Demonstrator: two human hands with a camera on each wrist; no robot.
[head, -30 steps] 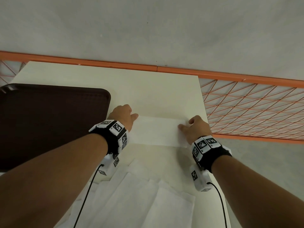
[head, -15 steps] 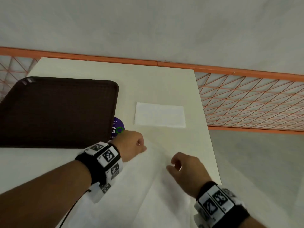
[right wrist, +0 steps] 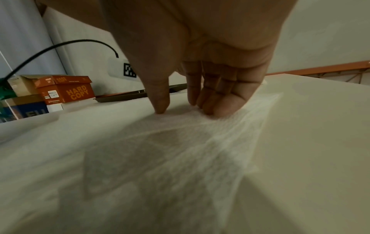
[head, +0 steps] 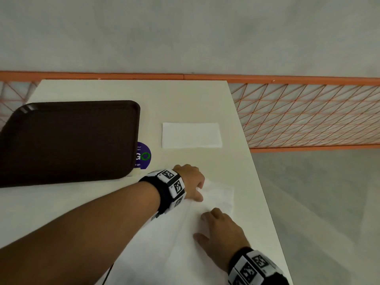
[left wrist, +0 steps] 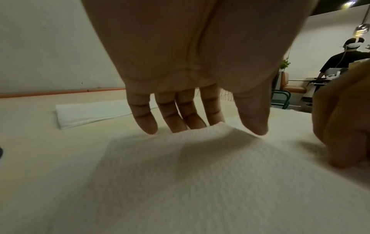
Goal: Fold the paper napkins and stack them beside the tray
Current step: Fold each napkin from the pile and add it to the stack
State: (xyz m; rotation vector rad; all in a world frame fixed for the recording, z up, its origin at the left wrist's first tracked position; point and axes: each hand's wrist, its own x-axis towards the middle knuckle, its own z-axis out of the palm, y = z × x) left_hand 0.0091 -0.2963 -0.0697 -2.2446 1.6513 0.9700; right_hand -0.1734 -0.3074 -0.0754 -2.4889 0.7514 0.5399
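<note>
A dark brown tray point(head: 67, 140) lies at the left of the white table point(head: 185, 99). One folded napkin point(head: 191, 135) point(left wrist: 90, 114) lies flat to the right of the tray, with no hand on it. Nearer me is a pile of unfolded white napkins point(head: 164, 243). My left hand point(head: 200, 191) point(left wrist: 220, 131) is at the far corner of the top napkin point(left wrist: 200, 158); that edge rises between its straight fingers point(left wrist: 144, 120) and thumb. My right hand point(head: 200, 227) point(right wrist: 184, 111) presses its fingertips point(right wrist: 218, 110) down on the same pile, a little nearer.
A round purple sticker point(head: 143, 155) shows by the tray's near right corner. The table's right edge drops off beside an orange mesh railing point(head: 308, 116). The right wrist view shows cardboard boxes point(right wrist: 68, 91) beyond the table. A person point(left wrist: 340, 63) stands far off.
Both hands have left the folded napkin and drawn back to the loose pile. The left hand now has the top napkin's far corner; the right hand has come down onto the paper.
</note>
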